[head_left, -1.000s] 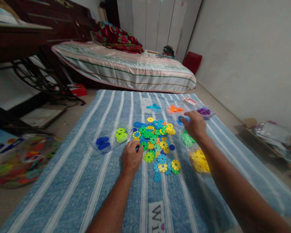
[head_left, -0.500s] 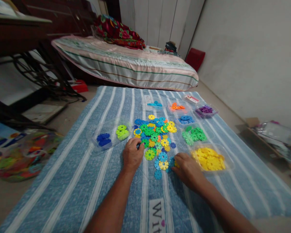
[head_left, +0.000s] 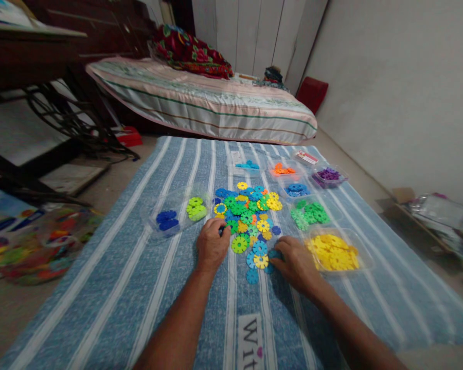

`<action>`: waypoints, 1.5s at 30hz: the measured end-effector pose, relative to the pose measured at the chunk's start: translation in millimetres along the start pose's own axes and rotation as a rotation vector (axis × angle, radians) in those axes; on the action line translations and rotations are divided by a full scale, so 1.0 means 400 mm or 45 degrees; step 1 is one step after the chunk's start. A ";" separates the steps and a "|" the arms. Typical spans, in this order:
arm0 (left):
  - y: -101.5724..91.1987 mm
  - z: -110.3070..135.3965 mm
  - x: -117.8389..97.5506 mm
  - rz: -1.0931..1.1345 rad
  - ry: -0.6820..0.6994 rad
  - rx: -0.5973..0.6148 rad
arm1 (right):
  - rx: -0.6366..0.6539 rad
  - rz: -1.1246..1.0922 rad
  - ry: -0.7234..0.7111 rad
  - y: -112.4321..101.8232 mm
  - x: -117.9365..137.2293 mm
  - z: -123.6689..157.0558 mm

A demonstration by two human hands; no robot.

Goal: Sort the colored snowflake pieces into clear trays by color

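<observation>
A loose pile of notched plastic flower discs in green, blue, yellow and orange lies on a striped blue cloth. At the pile's left edge my left hand is closed, with a small dark blue disc showing between thumb and forefinger. My right hand lies low at the near right edge, fingers curled; what they hold is hidden. By its fingertips are a blue disc and a yellow disc.
Right of the pile stand clear tubs of yellow discs, green discs, blue discs, purple discs and orange discs. Leftward, a clear tray holds dark blue and lime discs. A bed stands beyond.
My right hand has shifted slightly left, and the yellow disc that showed at its fingertips is out of sight. My left hand stays nearly still.
</observation>
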State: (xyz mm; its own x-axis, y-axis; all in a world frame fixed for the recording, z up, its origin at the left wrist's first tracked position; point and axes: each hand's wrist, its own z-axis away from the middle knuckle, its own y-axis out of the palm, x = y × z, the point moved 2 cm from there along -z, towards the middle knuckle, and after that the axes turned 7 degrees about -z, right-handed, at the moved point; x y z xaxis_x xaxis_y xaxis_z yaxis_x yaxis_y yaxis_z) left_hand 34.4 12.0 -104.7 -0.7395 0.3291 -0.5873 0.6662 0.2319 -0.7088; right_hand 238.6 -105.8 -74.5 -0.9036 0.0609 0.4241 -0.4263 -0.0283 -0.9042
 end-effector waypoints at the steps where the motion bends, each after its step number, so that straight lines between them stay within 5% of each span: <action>1: 0.000 0.000 0.000 0.001 0.003 0.002 | -0.010 -0.029 0.003 0.002 -0.002 -0.001; 12: -0.003 -0.004 0.004 -0.001 0.013 -0.013 | -0.212 -0.567 -0.058 -0.003 -0.012 -0.010; 19: -0.005 -0.005 0.002 -0.013 0.020 -0.014 | -0.208 -1.401 0.273 -0.010 -0.020 -0.022; 23: -0.004 -0.006 0.003 -0.012 0.026 -0.020 | -0.215 -1.638 0.367 -0.016 -0.009 -0.023; 45: -0.005 0.000 0.011 0.006 0.002 -0.018 | -0.151 -1.655 0.436 0.033 0.007 -0.031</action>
State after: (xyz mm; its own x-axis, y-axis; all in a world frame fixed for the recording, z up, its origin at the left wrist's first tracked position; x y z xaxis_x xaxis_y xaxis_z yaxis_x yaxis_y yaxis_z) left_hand 30.0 12.8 -105.9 -0.7362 0.3317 -0.5899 0.6709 0.2432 -0.7005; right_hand 231.2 -93.7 -85.8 0.2117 0.2216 0.9519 -0.9366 0.3242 0.1328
